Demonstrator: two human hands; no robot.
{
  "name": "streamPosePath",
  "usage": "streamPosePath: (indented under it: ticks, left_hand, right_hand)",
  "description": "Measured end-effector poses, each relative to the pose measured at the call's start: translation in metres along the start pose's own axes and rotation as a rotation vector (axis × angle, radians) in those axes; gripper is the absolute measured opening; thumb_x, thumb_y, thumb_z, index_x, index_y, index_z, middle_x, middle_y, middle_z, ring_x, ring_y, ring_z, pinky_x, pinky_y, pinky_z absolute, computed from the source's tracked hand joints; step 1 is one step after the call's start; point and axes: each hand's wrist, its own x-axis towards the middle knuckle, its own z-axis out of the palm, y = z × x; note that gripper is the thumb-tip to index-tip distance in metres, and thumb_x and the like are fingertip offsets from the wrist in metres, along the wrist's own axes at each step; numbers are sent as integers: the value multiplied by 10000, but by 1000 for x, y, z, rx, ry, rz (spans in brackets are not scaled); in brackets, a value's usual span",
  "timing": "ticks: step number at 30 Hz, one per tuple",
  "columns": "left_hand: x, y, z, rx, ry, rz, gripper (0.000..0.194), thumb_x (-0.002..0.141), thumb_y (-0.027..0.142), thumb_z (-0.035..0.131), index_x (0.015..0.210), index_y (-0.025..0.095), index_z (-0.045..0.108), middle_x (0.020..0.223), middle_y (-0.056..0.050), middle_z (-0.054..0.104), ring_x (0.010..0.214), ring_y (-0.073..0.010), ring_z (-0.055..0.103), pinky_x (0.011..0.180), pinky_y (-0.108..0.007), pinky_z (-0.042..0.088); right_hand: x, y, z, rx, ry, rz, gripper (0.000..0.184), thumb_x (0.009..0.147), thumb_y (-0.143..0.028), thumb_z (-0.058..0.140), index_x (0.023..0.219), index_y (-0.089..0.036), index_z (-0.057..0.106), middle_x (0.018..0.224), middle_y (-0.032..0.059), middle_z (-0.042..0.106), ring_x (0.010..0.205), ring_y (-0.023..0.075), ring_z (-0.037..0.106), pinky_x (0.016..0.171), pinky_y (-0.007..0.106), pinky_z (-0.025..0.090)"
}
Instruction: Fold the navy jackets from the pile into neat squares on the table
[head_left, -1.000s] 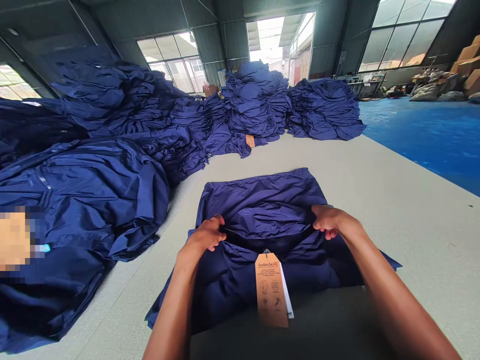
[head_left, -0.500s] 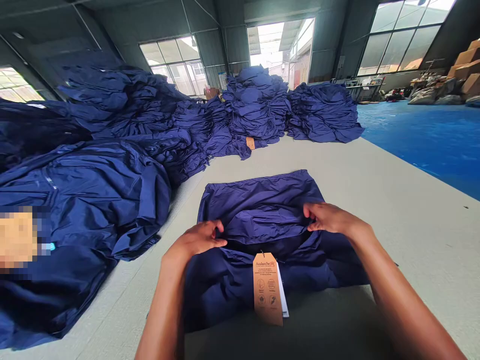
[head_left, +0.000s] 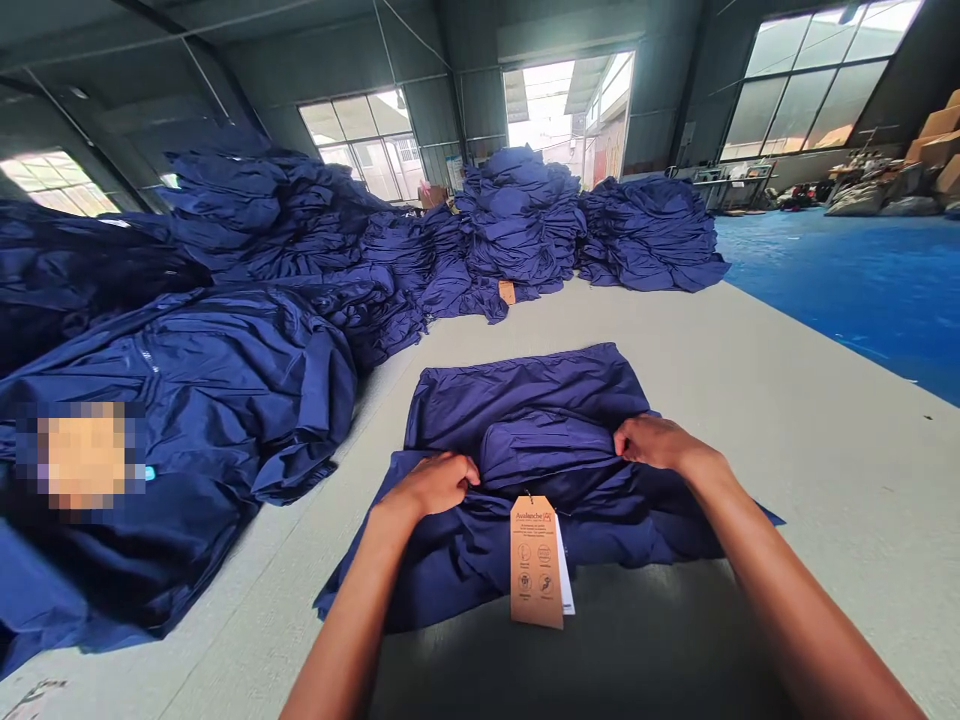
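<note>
garment [head_left: 551, 440] is pinched by left hand [head_left: 439, 484] and right hand [head_left: 654, 441].

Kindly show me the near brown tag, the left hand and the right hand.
Near brown tag [head_left: 535, 564], head view: its printed front.
Left hand [head_left: 439, 483], head view: back of the hand.
Right hand [head_left: 654, 441], head view: back of the hand.

The pale work surface [head_left: 787, 400] extends from lower left to right of frame; a navy garment [head_left: 525, 385] lies at centre; a navy jacket [head_left: 225, 370] lies at left; garment piles [head_left: 521, 220] rest at upper centre.
</note>
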Motion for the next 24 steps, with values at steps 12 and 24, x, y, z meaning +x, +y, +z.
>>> streamPosePath:
  ticks: [12,24]
  left_hand:
    - [1,17,73,69,269,146,522,1038,433,272,1528,265,338,1591,-11,323,1484,-181,254,1219,-422,217]
    - [-45,52,64,3,435,149,507,1048,393,271,1514,214,356,1564,-64,383,1457,-175,321,1228,-445,212]
  right_hand:
    - [11,-5,87,-25,295,-205,629,995,-587,272,1538,-278,348,1595,41,323,1487,262,221,1209,532,142]
    - [-55,-47,66,22,484,-432,562,1023,-441,351,1547,-239,323,1572,65,366,1482,242,240,1226,535,116]
